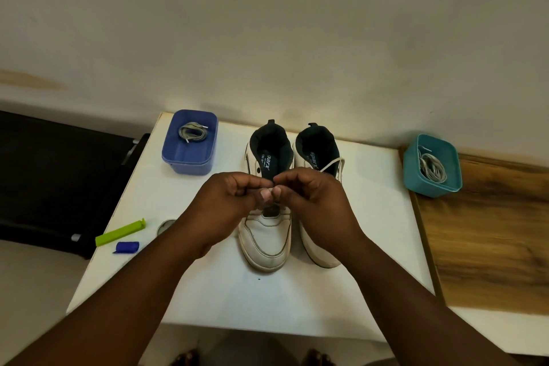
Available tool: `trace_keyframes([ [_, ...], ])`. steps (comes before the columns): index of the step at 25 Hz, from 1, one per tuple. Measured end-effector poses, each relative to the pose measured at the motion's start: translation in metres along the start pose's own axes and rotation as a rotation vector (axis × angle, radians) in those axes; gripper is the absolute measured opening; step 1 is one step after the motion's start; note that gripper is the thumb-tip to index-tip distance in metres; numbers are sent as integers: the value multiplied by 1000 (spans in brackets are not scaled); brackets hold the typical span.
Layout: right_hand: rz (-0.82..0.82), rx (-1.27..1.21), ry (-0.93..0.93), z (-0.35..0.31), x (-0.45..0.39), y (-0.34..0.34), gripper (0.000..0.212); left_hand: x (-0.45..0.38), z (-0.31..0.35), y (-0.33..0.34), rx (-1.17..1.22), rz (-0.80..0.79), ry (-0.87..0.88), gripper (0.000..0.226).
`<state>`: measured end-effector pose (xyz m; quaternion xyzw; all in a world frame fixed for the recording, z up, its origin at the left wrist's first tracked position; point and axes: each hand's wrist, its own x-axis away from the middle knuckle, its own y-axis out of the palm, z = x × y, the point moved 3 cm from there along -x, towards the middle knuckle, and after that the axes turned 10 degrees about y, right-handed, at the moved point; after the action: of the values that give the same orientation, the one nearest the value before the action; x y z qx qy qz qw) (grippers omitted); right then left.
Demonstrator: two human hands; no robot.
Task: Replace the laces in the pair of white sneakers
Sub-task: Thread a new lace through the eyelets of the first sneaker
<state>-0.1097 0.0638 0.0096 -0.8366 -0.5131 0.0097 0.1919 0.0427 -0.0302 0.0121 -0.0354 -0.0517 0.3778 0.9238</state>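
Sneakers: the white pair stands side by side at the centre of the white bench [371, 217], toes at 6 o'clock and heels at 12; the left sneaker [266, 242] has its toe cap in plain view, while the right sneaker [319, 252] is largely behind the right hand.
Left hand: the left hand [228, 202] is curled, thumb and forefinger pressed together in a pinch over the left sneaker's tongue; what it holds is too small to tell, likely a lace tip.
Right hand: the right hand [309, 196] mirrors it, fingertips pinched and touching the left hand's.
Lace: a pale lace strand [332, 164] runs off toward 2 o'clock across the right sneaker's collar.
Spare laces: a coil lies in the blue tub [190, 157] at 10 o'clock, and another in the teal tub [432, 181] at 3 o'clock.
Other things: a green clip [120, 232] and a small blue piece [127, 247] lie at 8 o'clock.
Step in hand: seemingly working a lace end at the upper eyelets.
Doing it well: grip close to the tip so it stays stiff, steady the eyelet with the other hand, feed straight through, keep the lace flat and both ends even.
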Motion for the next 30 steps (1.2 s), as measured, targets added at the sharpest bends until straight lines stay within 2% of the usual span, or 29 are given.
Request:
trace_keyframes([
  [7, -17, -232, 97, 5, -4, 1, 25, -2, -4, 8, -123, 21, 1, 12],
  [10, 29, -316, 132, 5, -3, 2, 28, -4, -5, 9, -169, 42, 49, 8],
  [12, 121, -223, 128, 8, -3, 0, 23, -5, -10, 9, -332, 61, 94, 5],
  [14, 254, 65, 116, 13, -1, -4, 12, -6, -13, 11, -452, 114, 137, 7],
  [16, 292, 342, 115, 18, 2, -2, 17, -8, -13, 12, -595, 208, 210, 11],
  [19, 285, 573, 139, 19, 7, 9, 29, -11, -11, 14, -859, 291, 260, 12],
  [21, 329, 585, 122, 16, 8, 13, 29, -12, -13, 17, -935, 287, 264, 10],
  [24, 368, 478, 120, 15, 8, 12, 25, -14, -17, 19, -935, 282, 243, 11],
  [30, 374, 341, 137, 17, 4, 13, 4, -26, -20, 24, -913, 253, 186, 9],
])
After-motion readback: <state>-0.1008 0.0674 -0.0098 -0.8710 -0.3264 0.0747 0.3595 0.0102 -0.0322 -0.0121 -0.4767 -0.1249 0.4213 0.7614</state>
